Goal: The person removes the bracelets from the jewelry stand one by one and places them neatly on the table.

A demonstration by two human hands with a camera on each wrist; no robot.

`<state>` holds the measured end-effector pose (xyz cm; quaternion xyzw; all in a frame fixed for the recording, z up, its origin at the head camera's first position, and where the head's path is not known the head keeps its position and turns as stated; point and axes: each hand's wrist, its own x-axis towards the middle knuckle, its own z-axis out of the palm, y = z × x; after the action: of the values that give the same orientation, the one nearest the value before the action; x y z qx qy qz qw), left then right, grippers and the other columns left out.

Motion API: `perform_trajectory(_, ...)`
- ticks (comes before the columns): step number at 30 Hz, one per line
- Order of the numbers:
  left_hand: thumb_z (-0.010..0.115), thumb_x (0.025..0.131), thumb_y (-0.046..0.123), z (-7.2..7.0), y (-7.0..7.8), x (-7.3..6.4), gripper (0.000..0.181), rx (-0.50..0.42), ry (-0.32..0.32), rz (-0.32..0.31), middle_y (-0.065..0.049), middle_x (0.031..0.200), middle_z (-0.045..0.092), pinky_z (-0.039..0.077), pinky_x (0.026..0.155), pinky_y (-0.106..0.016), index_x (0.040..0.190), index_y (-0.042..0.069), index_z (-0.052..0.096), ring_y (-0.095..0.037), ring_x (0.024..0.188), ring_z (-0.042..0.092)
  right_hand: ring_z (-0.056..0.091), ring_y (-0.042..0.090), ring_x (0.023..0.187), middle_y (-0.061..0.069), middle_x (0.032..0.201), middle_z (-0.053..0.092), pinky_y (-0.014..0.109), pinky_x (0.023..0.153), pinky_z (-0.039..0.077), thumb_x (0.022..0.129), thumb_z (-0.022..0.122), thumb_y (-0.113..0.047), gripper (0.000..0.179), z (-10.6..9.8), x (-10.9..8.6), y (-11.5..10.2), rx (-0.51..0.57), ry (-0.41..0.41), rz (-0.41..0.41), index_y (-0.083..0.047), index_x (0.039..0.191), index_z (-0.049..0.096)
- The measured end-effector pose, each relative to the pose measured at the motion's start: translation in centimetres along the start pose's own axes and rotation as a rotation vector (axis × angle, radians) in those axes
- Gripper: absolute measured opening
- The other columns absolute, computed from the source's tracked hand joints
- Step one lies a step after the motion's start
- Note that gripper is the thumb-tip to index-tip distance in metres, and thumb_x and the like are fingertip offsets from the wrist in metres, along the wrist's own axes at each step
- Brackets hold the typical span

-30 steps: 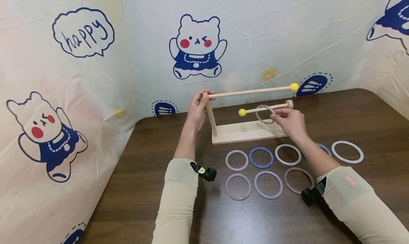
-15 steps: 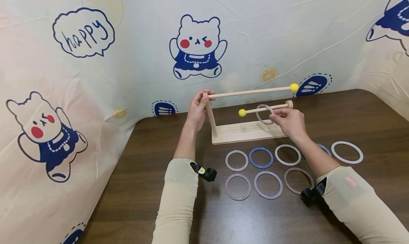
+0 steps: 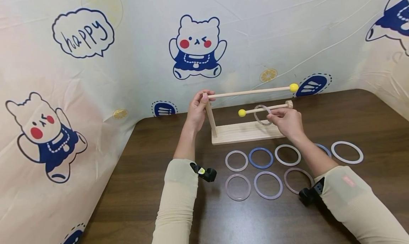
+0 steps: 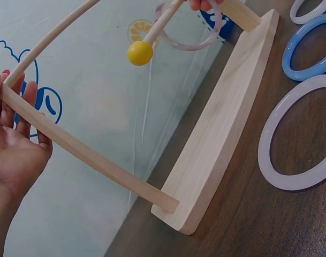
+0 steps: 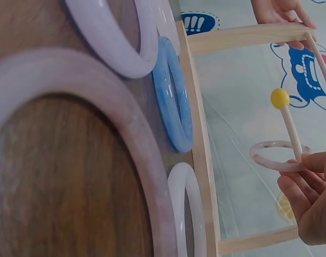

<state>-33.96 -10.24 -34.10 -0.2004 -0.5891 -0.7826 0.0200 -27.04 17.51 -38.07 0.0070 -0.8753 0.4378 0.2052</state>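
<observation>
A wooden rack (image 3: 243, 132) has two horizontal rods with yellow ball ends, pointing opposite ways. My left hand (image 3: 196, 112) grips the top of the left post (image 3: 211, 119), where the upper rod (image 3: 252, 92) begins. Between thumb and fingers, my right hand (image 3: 289, 123) pinches a pale pinkish bangle (image 5: 264, 163) by its right edge. That bangle encircles the lower rod (image 3: 278, 107), between its yellow ball (image 3: 241, 113) and the right post. The right hand partly hides this post in the head view.
On the dark wooden table (image 3: 153, 201), several bangles lie in two rows before the rack, including a blue bangle (image 3: 261, 158), a lavender bangle (image 3: 268, 185) and a white bangle (image 3: 347, 152). My right forearm covers part of another blue bangle (image 3: 324, 150). A printed cloth (image 3: 137, 59) hangs behind.
My right hand and the bangle have shifted slightly left along the lower rod, toward its yellow ball. The left hand and the rack stay in place.
</observation>
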Motion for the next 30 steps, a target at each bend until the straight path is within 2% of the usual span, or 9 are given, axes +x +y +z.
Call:
perform_trajectory(3, 0.042, 0.099, 0.010, 0.0, 0.1, -0.1, 0.016, 0.003, 0.000, 0.000, 0.004, 0.103, 0.063, 0.025, 0.100, -0.045, 0.105, 0.015, 0.056, -0.014, 0.094, 0.057, 0.054, -0.005, 0.061, 0.017, 0.082, 0.069, 0.018, 0.048, 0.038, 0.083, 0.070, -0.013, 0.017, 0.1, 0.0, -0.3, -0.002, -0.018, 0.003, 0.002, 0.091, 0.071)
perform_trajectory(9, 0.044, 0.098, 0.012, 0.0, 0.1, -0.1, 0.016, 0.002, -0.004, 0.003, 0.004, 0.103, 0.063, 0.030, 0.095, -0.038, 0.102, 0.018, 0.057, -0.014, 0.094, 0.057, 0.057, 0.002, 0.063, 0.017, 0.081, 0.069, 0.020, 0.049, 0.038, 0.084, 0.069, -0.012, 0.016, 0.2, 0.0, -0.6, -0.009, -0.042, 0.014, 0.002, 0.090, 0.071)
perform_trajectory(11, 0.044, 0.098, 0.012, 0.0, 0.0, 0.0, 0.016, 0.001, -0.006, 0.008, 0.004, 0.102, 0.063, 0.030, 0.095, -0.038, 0.102, 0.019, 0.057, -0.014, 0.093, 0.057, 0.057, 0.003, 0.064, 0.016, 0.081, 0.069, 0.020, 0.049, 0.038, 0.084, 0.069, -0.013, 0.016, 0.3, 0.0, -0.6, -0.011, -0.047, 0.016, 0.002, 0.090, 0.071)
perform_trajectory(18, 0.044, 0.098, 0.011, 0.0, -0.1, 0.0, 0.015, -0.018, -0.008, 0.016, 0.003, 0.102, 0.063, 0.019, 0.102, -0.052, 0.102, 0.017, 0.057, -0.014, 0.092, 0.057, 0.057, 0.004, 0.065, 0.016, 0.081, 0.069, 0.021, 0.049, 0.037, 0.084, 0.069, -0.014, 0.016, 0.6, 0.1, -0.8, -0.005, -0.053, 0.014, 0.001, 0.090, 0.072)
perform_trajectory(25, 0.044, 0.098, 0.013, 0.0, -0.1, 0.0, 0.014, 0.003, 0.004, -0.004, 0.004, 0.102, 0.063, 0.025, 0.099, -0.045, 0.103, 0.018, 0.056, -0.014, 0.094, 0.057, 0.059, 0.009, 0.067, 0.015, 0.081, 0.069, 0.022, 0.049, 0.038, 0.084, 0.068, -0.013, 0.016, 0.8, 0.1, -1.2, 0.008, -0.063, 0.006, 0.001, 0.090, 0.072)
perform_trajectory(30, 0.044, 0.098, 0.013, 0.0, 0.0, 0.0, 0.014, -0.004, -0.001, 0.003, 0.004, 0.102, 0.063, 0.022, 0.101, -0.048, 0.103, 0.017, 0.056, -0.014, 0.093, 0.057, 0.063, 0.018, 0.073, 0.015, 0.082, 0.069, 0.023, 0.051, 0.039, 0.084, 0.068, -0.014, 0.017, 1.0, 0.2, -1.4, 0.010, -0.063, -0.004, 0.001, 0.091, 0.072)
